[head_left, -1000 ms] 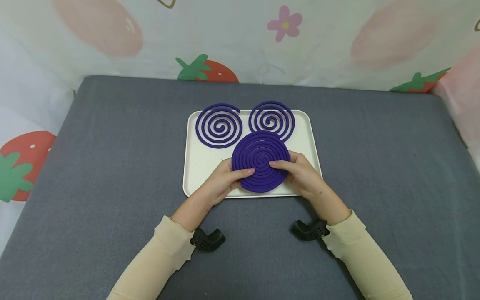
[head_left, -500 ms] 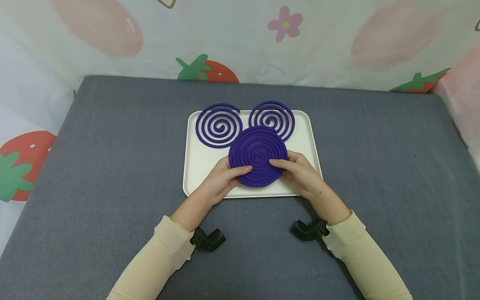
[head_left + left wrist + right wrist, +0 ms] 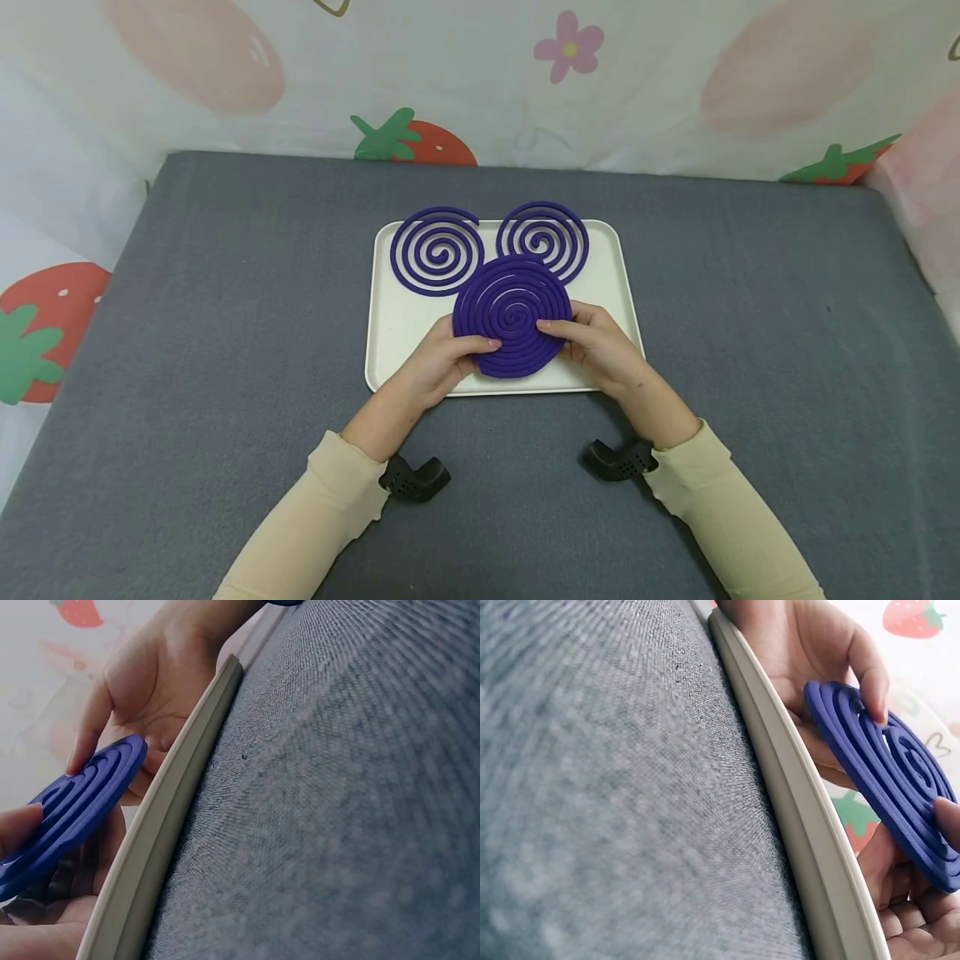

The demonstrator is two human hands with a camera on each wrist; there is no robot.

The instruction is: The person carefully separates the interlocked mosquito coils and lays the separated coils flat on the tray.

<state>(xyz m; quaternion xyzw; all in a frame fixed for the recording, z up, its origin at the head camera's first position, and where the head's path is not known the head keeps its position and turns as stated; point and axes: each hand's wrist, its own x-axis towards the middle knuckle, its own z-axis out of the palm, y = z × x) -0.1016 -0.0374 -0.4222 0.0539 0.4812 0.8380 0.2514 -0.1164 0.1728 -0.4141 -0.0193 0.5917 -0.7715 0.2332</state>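
While double coil [image 3: 512, 317] is pinched between left hand [image 3: 438, 360] and right hand [image 3: 603, 350], thumbs on top, fingers beneath, it is held tilted above tray [image 3: 397, 329]. Judged light, stiff, brittle; outer rim best gripped, not thin inner turns.

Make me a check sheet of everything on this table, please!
Surface: grey cloth table, a cream tray in the middle.
Job's things: dense purple coil held tilted above the tray; two open purple spirals lie at the tray's far edge.
Clutter: nothing seen.
Hands: left hand and right hand each pinch one side of the dense purple coil, thumbs on top.
Cables: nothing seen; black wrist mounts under the cream sleeves.
Surroundings: strawberry-print cloth behind and at both sides.
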